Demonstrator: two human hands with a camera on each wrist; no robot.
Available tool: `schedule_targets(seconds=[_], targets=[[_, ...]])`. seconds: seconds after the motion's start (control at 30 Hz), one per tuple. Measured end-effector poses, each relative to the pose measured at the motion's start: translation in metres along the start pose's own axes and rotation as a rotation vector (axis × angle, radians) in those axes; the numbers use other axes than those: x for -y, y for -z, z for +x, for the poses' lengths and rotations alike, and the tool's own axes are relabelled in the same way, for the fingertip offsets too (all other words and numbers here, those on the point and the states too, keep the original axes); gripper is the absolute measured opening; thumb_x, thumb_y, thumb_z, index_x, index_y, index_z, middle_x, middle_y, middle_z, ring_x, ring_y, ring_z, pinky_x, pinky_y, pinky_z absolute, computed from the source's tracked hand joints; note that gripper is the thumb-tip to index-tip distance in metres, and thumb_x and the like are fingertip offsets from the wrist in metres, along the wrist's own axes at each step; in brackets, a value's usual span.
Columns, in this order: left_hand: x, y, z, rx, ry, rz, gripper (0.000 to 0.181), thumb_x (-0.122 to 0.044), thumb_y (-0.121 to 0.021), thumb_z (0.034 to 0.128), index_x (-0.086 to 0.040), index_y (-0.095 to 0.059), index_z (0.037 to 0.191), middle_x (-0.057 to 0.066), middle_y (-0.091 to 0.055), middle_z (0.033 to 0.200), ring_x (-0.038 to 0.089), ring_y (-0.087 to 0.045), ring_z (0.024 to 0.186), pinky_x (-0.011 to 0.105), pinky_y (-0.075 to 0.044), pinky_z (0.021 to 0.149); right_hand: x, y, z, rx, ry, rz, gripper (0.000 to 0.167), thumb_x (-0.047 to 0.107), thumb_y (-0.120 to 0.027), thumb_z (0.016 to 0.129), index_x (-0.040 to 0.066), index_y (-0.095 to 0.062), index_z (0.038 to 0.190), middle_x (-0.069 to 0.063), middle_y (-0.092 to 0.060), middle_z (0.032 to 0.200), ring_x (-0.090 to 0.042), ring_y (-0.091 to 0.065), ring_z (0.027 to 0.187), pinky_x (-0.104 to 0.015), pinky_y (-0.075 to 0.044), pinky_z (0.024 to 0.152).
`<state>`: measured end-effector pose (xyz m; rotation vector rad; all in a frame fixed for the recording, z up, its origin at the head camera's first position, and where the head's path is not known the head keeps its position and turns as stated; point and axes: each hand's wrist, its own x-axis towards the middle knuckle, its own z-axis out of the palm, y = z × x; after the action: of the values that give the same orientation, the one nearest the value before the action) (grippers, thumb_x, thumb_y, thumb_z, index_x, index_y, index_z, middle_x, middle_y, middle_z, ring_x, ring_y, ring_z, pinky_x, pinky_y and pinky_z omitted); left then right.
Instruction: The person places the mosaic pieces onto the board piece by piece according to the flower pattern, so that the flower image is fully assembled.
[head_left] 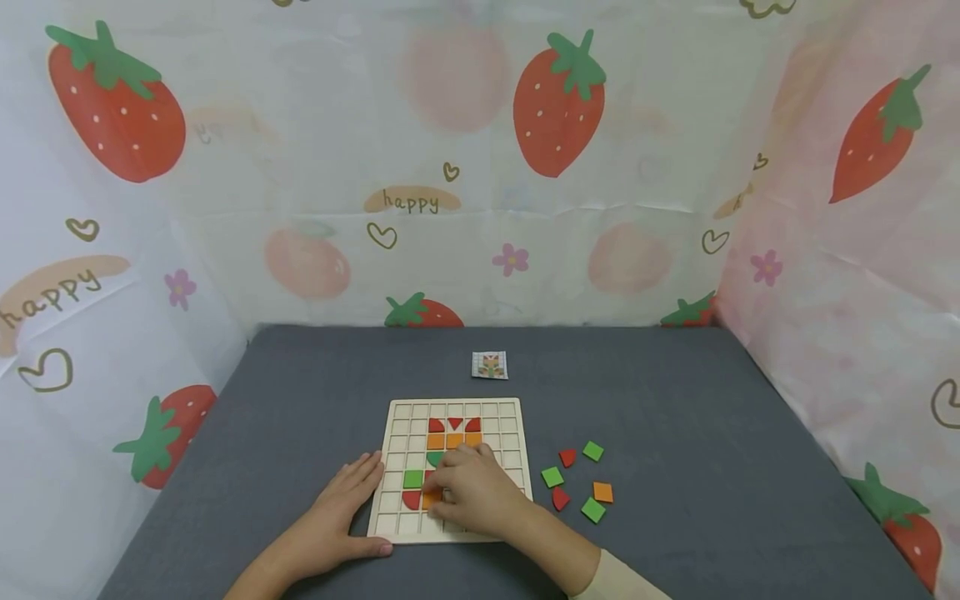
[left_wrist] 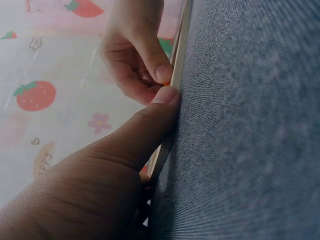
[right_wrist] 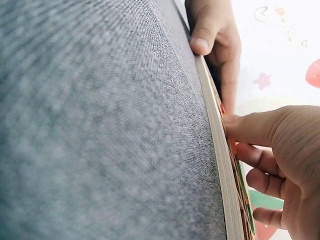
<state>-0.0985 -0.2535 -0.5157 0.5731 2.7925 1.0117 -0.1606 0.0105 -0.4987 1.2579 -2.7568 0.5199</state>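
A wooden grid board [head_left: 512, 408] lies on the dark cloth, with red, orange and green pieces in its cells. My left hand [head_left: 330, 521] rests at the board's left edge, fingers straight, thumb at the near left corner. Over the lower middle of the board, my right hand [head_left: 483, 492] pinches an orange piece [head_left: 431, 499] beside a red quarter-round piece [head_left: 411, 500]; it covers several cells. A green square [head_left: 413, 479] sits just above the red one. In the right wrist view, the right thumb and fingers [right_wrist: 231, 120] are at the board's surface.
Right of the board lie loose pieces: green squares [head_left: 593, 451], red pieces [head_left: 567, 457] and an orange square [head_left: 603, 492]. A small pattern card [head_left: 490, 365] lies behind the board. Strawberry-printed sheets [head_left: 480, 250] stand around the back and sides of the table.
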Motion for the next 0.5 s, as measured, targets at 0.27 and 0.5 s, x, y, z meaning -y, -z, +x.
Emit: schedule_targets(seconds=[0.27,0.5], targets=[[0.0057,-0.0024,0.0017,-0.007,-0.005,0.021,0.117,-0.068,-0.077,0.0764,-0.001,-0.031,0.160,0.017,-0.023,0.169,0.039,-0.015,0.157,0.003,0.013,0.111,-0.0012,-0.0005,-0.0003,-0.001,-0.005,0.001,0.024,0.041,-0.084,0.084,0.032,-0.080,0.106,0.017,-0.065,0.098,-0.004,-0.053,0.094,-0.034,-0.038,0.086],[0.0076,-0.0037,0.0019,-0.023,-0.017,0.035,0.117,-0.069,-0.077,0.0760,-0.001,-0.031,0.160,0.017,-0.024,0.169,0.039,-0.016,0.157,0.003,0.013,0.112,-0.0012,-0.0008,-0.0006,-0.002,0.001,0.000,0.024,0.041,-0.084,0.084,0.032,-0.080,0.106,0.017,-0.065,0.098,-0.004,-0.053,0.094,-0.034,-0.038,0.087]])
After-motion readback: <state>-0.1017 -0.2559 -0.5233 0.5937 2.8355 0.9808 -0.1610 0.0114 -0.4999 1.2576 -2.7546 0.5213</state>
